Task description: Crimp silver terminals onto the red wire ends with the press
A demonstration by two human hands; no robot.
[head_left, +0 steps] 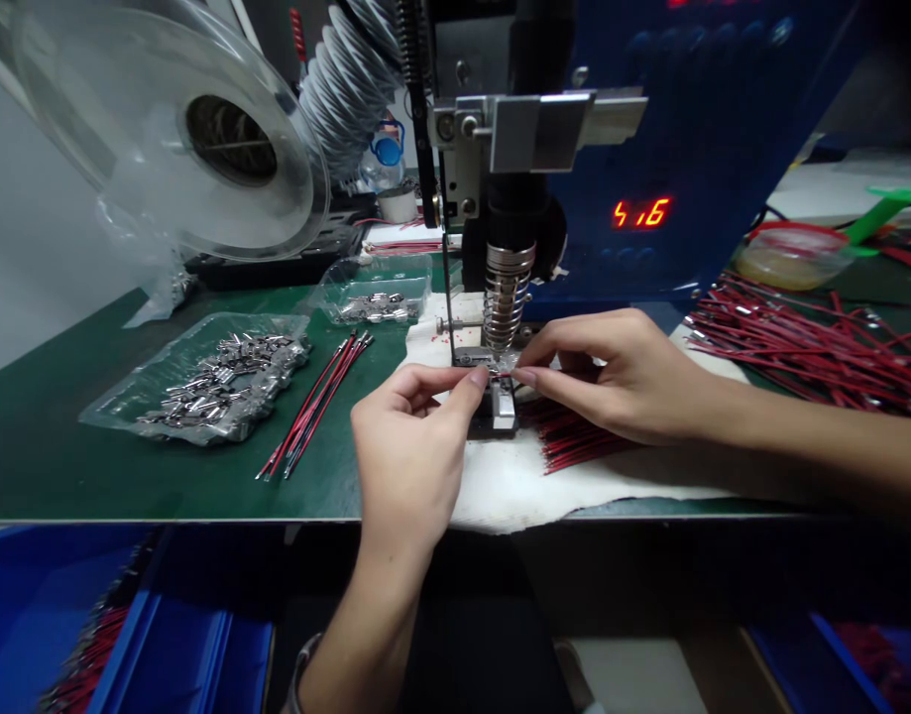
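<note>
My fingertips are just below the spring (509, 297) of the machine (626, 258), near the middle of the frame, so I judge that if that part came down with them this close, one could get nipped. A loose pinch might also let the thin red wire (503, 375) turn or slide crooked above the metal block (504, 409). If my right wrist dropped, it could knock the wire bundle (574, 443) out of line on the white cloth (514, 496).

My left hand (416, 451) is nearly closed, thumb and forefinger pressed together at the wire's left side. My right hand (633, 382) pinches from the right, other fingers curled in. What sits exactly between the tips is too small to tell.
</note>
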